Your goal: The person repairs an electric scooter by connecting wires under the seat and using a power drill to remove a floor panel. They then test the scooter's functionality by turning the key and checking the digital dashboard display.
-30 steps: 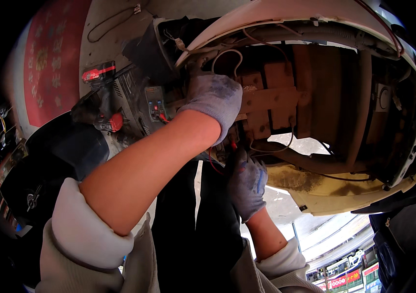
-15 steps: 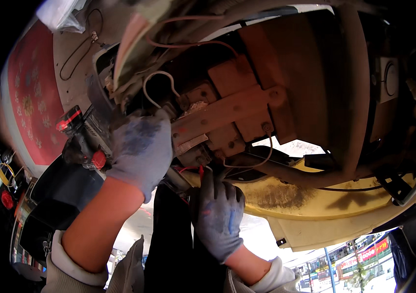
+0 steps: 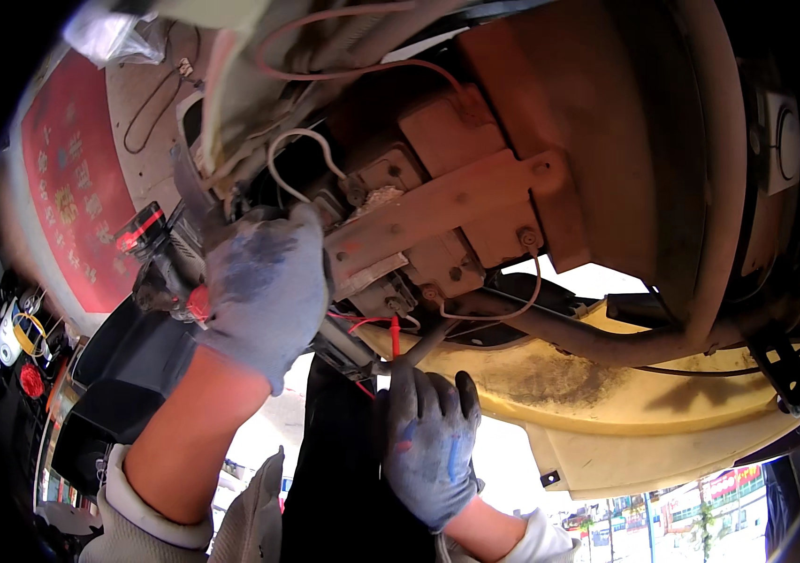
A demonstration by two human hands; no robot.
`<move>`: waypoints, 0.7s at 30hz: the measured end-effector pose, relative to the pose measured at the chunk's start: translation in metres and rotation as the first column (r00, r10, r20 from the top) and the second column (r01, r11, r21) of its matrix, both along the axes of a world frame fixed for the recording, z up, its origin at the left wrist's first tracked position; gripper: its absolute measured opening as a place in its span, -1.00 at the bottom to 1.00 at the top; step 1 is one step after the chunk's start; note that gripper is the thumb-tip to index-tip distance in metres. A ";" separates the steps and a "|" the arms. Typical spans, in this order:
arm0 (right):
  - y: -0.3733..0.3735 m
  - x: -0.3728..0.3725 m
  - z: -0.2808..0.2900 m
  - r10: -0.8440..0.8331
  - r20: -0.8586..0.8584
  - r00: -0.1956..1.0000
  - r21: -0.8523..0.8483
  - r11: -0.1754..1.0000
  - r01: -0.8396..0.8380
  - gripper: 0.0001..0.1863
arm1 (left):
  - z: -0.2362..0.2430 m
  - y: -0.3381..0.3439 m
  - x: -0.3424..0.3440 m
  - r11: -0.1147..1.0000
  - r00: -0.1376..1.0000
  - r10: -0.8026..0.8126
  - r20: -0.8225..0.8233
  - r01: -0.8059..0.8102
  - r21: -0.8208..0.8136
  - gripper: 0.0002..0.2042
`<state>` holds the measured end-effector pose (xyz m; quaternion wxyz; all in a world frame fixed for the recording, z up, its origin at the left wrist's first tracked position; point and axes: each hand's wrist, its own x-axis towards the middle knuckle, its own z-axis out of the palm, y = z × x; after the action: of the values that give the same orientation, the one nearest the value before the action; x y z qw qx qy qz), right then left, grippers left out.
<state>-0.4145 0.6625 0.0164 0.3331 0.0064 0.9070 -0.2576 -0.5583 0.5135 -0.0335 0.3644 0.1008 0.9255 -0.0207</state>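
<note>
My left hand, in a grey work glove with dark stains, is bent over at the left end of a dusty metal bracket. Its fingers curl out of sight, so whatever they grip is hidden. The bracket lies across several brown, dirt-covered batteries with cables on their terminals. My right hand, in a matching glove, has its fingers bent just below a thin red stick-like piece. That piece stands beside a battery terminal, near a red wire. Whether the fingertips pinch it is unclear.
A cordless power tool with red parts lies left of my left hand. Beyond it is a red printed mat. A yellow body panel curves along the right, below a thick frame tube. A pale cable loops above the batteries.
My right hand has drawn down slightly from the terminal, baring more of the red piece. My left hand stays at the bracket's end. The whole view has shifted a little.
</note>
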 end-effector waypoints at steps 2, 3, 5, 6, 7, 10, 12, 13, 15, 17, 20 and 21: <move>0.002 -0.004 -0.006 0.053 -0.038 0.998 0.010 0.999 -0.053 -0.54 | -0.001 -0.001 0.002 1.000 1.000 0.003 -0.023 -0.003 0.017 -0.85; 0.002 -0.006 -0.009 0.082 -0.056 0.995 0.018 0.997 -0.081 -0.56 | -0.002 -0.001 0.003 1.000 0.999 0.007 -0.035 -0.006 0.028 -0.86; 0.002 -0.008 -0.010 0.098 -0.063 0.993 0.021 0.995 -0.097 -0.57 | -0.004 0.002 0.000 0.999 1.000 0.011 0.018 -0.010 -0.037 -0.81; 0.000 -0.010 -0.008 0.113 -0.032 0.993 0.026 0.993 -0.113 -0.57 | -0.005 0.001 -0.001 0.999 0.999 0.028 0.030 -0.027 -0.036 -0.79; -0.002 -0.012 -0.007 0.132 -0.005 0.991 0.031 0.991 -0.131 -0.56 | -0.005 0.000 0.000 0.998 0.998 0.048 0.038 -0.046 -0.036 -0.78; -0.009 -0.017 -0.013 0.067 -0.049 0.997 0.033 0.997 -0.065 -0.58 | -0.007 -0.006 0.008 0.993 0.996 0.090 -0.011 -0.088 0.084 -0.75; -0.013 -0.013 -0.026 0.033 -0.186 0.982 0.046 0.999 -0.024 -0.65 | 0.001 -0.002 0.004 0.995 0.998 0.063 0.002 -0.063 0.079 -0.80; -0.013 -0.015 -0.034 -0.024 -0.118 0.993 -0.013 1.000 0.023 -0.72 | 0.006 0.000 -0.004 0.989 0.986 0.071 0.151 -0.088 0.115 -0.86; -0.022 -0.023 -0.029 -0.150 0.170 0.974 0.070 0.988 0.140 -0.81 | 0.003 0.005 -0.003 0.995 0.991 0.073 0.112 -0.080 0.058 -0.80; -0.023 -0.016 -0.040 -0.099 0.065 0.993 0.111 0.990 0.092 -0.80 | 0.009 0.000 -0.012 0.981 0.963 0.108 0.247 -0.143 0.130 -0.76; -0.018 -0.011 -0.048 -0.046 0.085 0.995 0.107 0.994 0.037 -0.74 | 0.007 0.003 -0.006 0.990 0.985 0.095 0.146 -0.109 0.087 -0.77; -0.019 -0.012 -0.048 -0.039 0.115 0.993 0.099 0.995 0.028 -0.73 | 0.007 -0.002 -0.005 0.988 0.986 0.086 0.141 -0.103 0.117 -0.77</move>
<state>-0.4263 0.6437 -0.0316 0.3803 0.0529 0.8972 -0.2179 -0.5628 0.5119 -0.0268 0.4202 0.0803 0.9018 0.0610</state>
